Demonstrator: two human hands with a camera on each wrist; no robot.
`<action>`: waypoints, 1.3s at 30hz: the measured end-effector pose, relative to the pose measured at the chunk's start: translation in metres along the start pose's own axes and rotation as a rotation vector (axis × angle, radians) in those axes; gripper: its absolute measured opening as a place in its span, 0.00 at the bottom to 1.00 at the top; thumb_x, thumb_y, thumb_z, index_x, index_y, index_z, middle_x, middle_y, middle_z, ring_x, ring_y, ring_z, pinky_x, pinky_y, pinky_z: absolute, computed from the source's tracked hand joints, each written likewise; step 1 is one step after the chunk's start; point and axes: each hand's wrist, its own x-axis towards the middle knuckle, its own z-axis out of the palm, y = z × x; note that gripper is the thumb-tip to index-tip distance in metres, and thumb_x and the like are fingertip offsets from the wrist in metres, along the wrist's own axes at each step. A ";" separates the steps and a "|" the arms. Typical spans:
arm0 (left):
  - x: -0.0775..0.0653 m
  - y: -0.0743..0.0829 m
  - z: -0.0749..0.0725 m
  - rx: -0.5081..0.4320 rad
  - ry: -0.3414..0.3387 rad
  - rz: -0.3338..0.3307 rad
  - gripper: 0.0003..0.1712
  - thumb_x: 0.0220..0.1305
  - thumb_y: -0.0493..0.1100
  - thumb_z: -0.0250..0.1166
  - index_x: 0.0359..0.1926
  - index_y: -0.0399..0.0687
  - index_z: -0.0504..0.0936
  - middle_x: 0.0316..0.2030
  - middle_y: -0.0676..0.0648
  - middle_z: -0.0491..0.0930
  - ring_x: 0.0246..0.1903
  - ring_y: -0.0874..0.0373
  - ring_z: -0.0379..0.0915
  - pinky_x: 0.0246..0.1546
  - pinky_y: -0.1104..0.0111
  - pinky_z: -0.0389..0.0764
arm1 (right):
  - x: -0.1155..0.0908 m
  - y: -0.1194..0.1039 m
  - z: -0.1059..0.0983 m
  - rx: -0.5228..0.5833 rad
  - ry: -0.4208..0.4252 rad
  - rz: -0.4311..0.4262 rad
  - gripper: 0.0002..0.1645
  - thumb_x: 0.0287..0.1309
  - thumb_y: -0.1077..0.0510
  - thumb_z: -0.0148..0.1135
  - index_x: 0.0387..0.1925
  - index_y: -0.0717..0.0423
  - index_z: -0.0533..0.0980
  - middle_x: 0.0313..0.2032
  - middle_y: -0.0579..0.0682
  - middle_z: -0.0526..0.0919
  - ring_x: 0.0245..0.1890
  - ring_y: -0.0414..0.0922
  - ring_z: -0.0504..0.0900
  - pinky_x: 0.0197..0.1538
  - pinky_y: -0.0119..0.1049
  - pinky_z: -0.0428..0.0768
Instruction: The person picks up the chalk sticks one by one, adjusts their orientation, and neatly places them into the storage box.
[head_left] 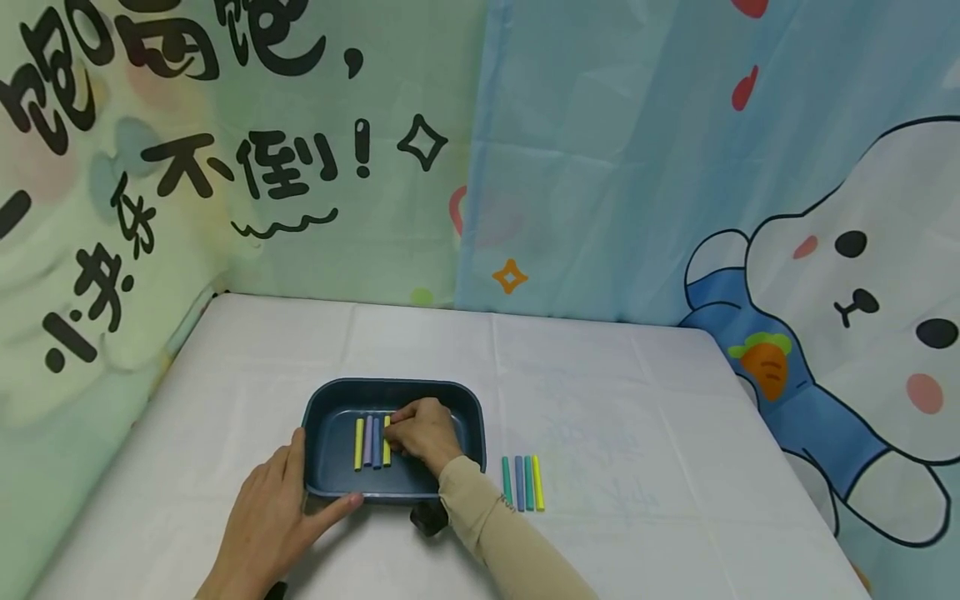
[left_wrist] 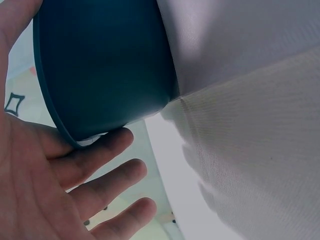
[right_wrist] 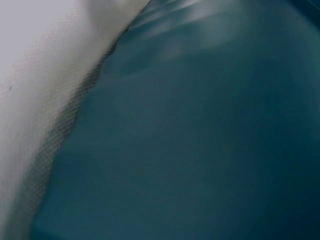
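A dark blue tray [head_left: 420, 487] stands on the white-covered table, with a row of chalk sticks inside it. From left to right they are a yellow stick [head_left: 358, 444], a purple stick [head_left: 368, 442], a blue stick [head_left: 377, 443] and another yellow chalk stick [head_left: 387, 454]. My right hand [head_left: 426, 435] reaches into the tray and pinches that last yellow stick near its upper part. At the tray's front left corner, my left hand [head_left: 270, 508] rests against the outside, fingers extended and thumb along the front rim. The left wrist view shows its fingers [left_wrist: 107, 182] spread beside the tray wall.
Right of the tray, more chalk lies in a row on the table: a green stick [head_left: 507, 479], a blue stick [head_left: 519, 483], another green stick [head_left: 528, 483] and a yellow stick [head_left: 538, 483]. A black object [head_left: 429, 518] shows under my right wrist. Printed curtains [head_left: 600, 167] hang behind the table.
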 end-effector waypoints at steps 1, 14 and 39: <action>0.000 0.000 0.000 0.000 0.000 0.001 0.70 0.53 0.81 0.62 0.73 0.25 0.58 0.55 0.29 0.75 0.52 0.36 0.76 0.55 0.43 0.75 | 0.000 0.000 0.000 0.000 0.000 -0.002 0.07 0.53 0.64 0.75 0.35 0.61 0.85 0.22 0.48 0.83 0.21 0.40 0.82 0.24 0.30 0.80; 0.001 0.001 0.002 -0.012 -0.021 -0.008 0.71 0.53 0.82 0.61 0.73 0.25 0.58 0.56 0.28 0.74 0.52 0.35 0.76 0.55 0.43 0.74 | -0.003 0.004 -0.009 0.111 -0.034 -0.003 0.10 0.53 0.61 0.76 0.35 0.61 0.84 0.24 0.50 0.86 0.24 0.42 0.85 0.26 0.31 0.81; 0.001 0.002 0.000 0.003 -0.010 -0.007 0.70 0.54 0.80 0.64 0.73 0.24 0.58 0.56 0.28 0.75 0.51 0.35 0.76 0.55 0.43 0.75 | -0.020 0.002 -0.034 0.178 -0.053 -0.104 0.15 0.55 0.58 0.74 0.43 0.61 0.84 0.29 0.49 0.87 0.30 0.48 0.87 0.37 0.41 0.86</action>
